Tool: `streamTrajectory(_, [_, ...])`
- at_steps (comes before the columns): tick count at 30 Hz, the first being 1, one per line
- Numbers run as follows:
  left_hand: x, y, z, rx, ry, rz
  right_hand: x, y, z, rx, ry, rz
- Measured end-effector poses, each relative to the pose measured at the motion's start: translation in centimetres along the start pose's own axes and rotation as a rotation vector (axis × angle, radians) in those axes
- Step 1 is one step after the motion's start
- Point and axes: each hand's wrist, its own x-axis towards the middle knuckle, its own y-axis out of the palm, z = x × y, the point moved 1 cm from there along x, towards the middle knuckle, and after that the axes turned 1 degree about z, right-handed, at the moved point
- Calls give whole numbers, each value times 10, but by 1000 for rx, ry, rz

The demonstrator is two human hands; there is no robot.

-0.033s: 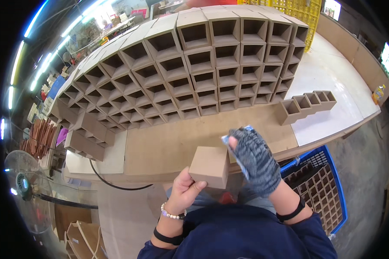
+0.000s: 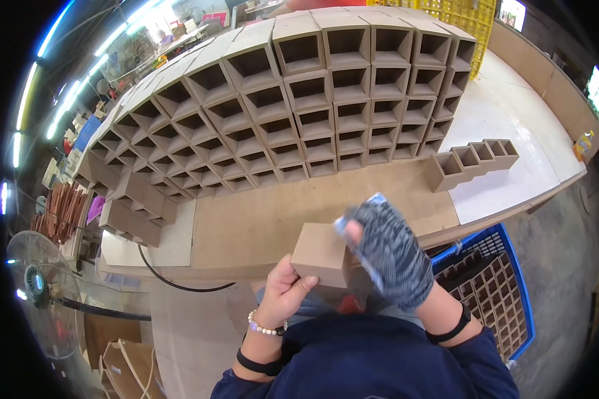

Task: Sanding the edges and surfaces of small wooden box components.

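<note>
My left hand (image 2: 285,286), bare with a bead bracelet at the wrist, grips a small brown cube-shaped box (image 2: 318,249) at its lower left corner. The box is held in front of the table's near edge, one plain face turned up. Right beside it is my right hand (image 2: 389,249), in a grey knitted glove with the thumb tip bare. Its fingers are bent round a thin bluish-white piece, of which only edges show; its kind I cannot make out. Motion blurs this hand a little.
A tall stack of open brown boxes (image 2: 316,123) fills the table's back. A short row of boxes (image 2: 469,163) stands at right, more boxes (image 2: 130,223) at left. Below right is a blue crate (image 2: 522,292) full of boxes. A fan (image 2: 36,286) and black cable (image 2: 180,284) are at left.
My right hand has shifted slightly left and down, closer over the box's right side. The box has tilted a little in my left hand.
</note>
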Motion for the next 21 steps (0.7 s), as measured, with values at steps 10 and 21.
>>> streamTrajectory(10, [-4,-1,-5,-132,25,-33,-17,28,-46,-143,76,3])
streamTrajectory(21, [53,13,-21,696,-89,-15,-43,-7,-55,212,261,-331])
